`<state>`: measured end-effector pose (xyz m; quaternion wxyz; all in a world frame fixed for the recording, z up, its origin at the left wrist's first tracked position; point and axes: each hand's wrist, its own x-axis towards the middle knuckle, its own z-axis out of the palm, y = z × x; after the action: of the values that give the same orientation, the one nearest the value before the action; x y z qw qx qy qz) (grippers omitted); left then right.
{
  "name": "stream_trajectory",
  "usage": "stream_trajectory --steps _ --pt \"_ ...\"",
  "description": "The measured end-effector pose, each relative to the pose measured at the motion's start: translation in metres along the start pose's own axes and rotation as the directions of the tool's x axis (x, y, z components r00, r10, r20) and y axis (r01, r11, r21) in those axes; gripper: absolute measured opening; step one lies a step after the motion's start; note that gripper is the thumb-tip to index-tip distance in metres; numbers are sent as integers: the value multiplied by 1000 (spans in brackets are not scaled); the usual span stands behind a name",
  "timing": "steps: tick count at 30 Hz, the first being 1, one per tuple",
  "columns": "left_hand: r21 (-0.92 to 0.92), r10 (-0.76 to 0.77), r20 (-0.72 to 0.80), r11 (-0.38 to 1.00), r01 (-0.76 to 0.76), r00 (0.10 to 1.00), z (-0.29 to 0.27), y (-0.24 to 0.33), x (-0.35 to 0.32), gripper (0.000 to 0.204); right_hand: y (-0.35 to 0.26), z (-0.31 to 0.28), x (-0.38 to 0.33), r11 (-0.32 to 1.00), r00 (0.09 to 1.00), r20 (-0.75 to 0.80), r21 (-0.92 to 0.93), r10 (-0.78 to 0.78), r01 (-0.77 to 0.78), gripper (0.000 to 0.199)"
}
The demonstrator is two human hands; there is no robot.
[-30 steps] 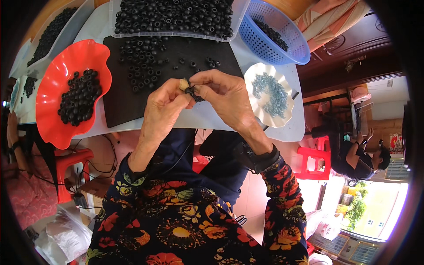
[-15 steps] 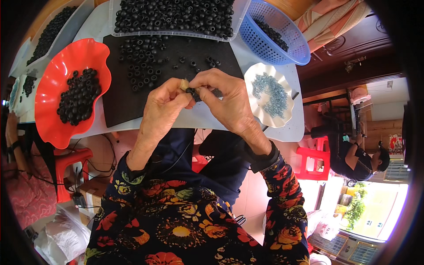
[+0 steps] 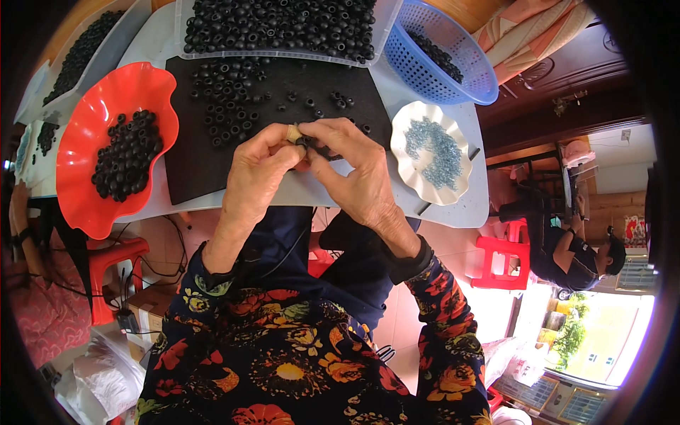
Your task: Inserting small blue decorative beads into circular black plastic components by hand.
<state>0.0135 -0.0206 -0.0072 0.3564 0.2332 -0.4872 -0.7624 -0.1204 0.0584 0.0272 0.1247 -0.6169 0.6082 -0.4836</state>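
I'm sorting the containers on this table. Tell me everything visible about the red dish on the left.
The red dish is a glossy, plastic-looking bowl with a wavy, scalloped rim. It sits upright at the left of the table, its near edge overhanging the table's front. A heap of small black rings fills its middle. Its right rim meets the black mat. Neither hand touches it.

Home workshop: trays of black rings

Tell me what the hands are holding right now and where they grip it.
Both hands, left hand and right hand, pinch one small black ring between their fingertips; which part they grip cannot be told.
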Motion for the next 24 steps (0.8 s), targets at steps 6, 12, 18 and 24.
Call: stream_trajectory --steps 6,12,18,24 --pt "-20 -43 29 999 44 999 -3 -1 1 15 2 17 -7 996 993 -112 -86 -32 23 37" --pt "23 -7 10 1000 7 1000 5 5 -1 10 14 25 -8 951 953 -215 -268 -212 151 36" --pt "37 21 16 999 -22 1000 3 -2 0 9 17 27 -9 922 929 -229 -327 -292 209 35" --pt "130 -26 63 991 17 998 -5 -1 1 14 16 25 -9 980 964 -211 -148 -160 130 33"
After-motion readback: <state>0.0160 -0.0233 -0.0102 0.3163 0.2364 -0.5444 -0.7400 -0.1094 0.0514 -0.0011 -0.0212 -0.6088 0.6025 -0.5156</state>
